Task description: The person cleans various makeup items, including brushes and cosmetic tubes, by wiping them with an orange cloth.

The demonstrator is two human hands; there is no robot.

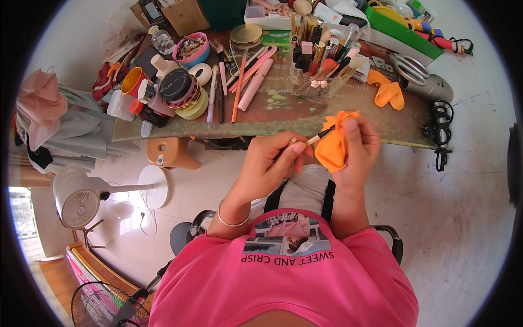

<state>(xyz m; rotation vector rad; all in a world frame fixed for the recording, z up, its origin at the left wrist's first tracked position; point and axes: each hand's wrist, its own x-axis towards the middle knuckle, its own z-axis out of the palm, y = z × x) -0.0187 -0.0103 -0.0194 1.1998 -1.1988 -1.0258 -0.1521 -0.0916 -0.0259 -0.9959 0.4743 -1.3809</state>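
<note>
Pinched between the thumb and fingers of my left hand [269,159] is a small cosmetic brush [314,139] with a pale ferrule and dark bristles, perhaps an eyebrow brush. A small gold-coloured tip also shows at these fingers; I cannot tell whether it belongs to the same tool. My right hand [361,149] grips a crumpled orange cloth [331,152]. The bristles lie against or just in front of the cloth's upper part. Both hands are held over my lap, by the table's front edge. A second orange cloth [388,94] lies on the table to the right.
On the glass-topped table [282,116] stands a clear holder [304,88] packed with makeup brushes and cosmetics. Pens [213,96], stacked jars [186,98] and a pink-and-blue bowl [192,61] crowd the left. A grey hair dryer [433,86] and black coiled cable [443,131] sit right.
</note>
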